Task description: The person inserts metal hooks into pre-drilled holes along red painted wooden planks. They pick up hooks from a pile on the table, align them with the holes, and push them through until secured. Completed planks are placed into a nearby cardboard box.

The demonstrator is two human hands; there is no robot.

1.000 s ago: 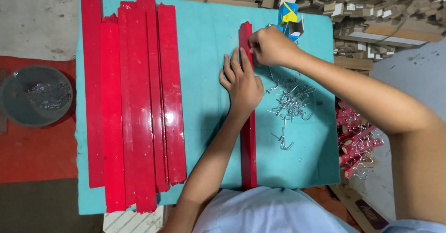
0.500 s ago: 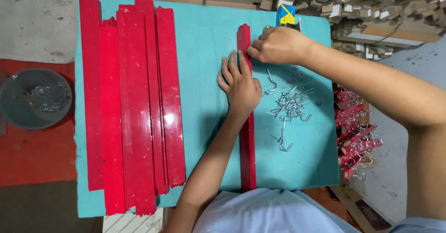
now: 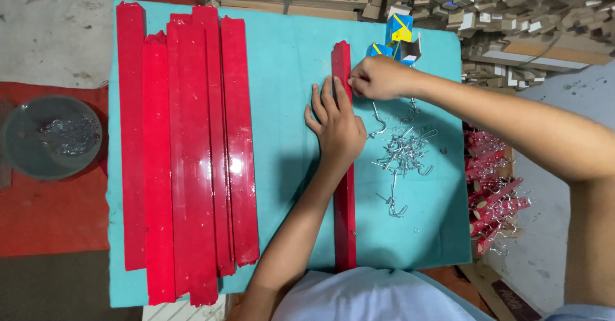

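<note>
A single glossy red strip (image 3: 344, 218) lies lengthwise on the turquoise table (image 3: 288, 103). My left hand (image 3: 337, 125) presses flat on its upper part, fingers spread. My right hand (image 3: 377, 77) is closed at the strip's right edge near its far end, pinching something small that I cannot make out. A loose pile of silver metal hooks (image 3: 403, 154) lies just right of the strip, below my right hand.
Several long red strips (image 3: 186, 148) lie side by side on the table's left half. A grey bowl of metal pieces (image 3: 51, 136) sits on the floor at left. A blue-yellow box (image 3: 398, 36) stands at the table's far edge. Finished red pieces with hooks (image 3: 493, 186) lie at right; wood blocks (image 3: 512, 13) are piled beyond.
My right hand has shifted slightly along the strip's far end; my left hand stays pressed on the strip.
</note>
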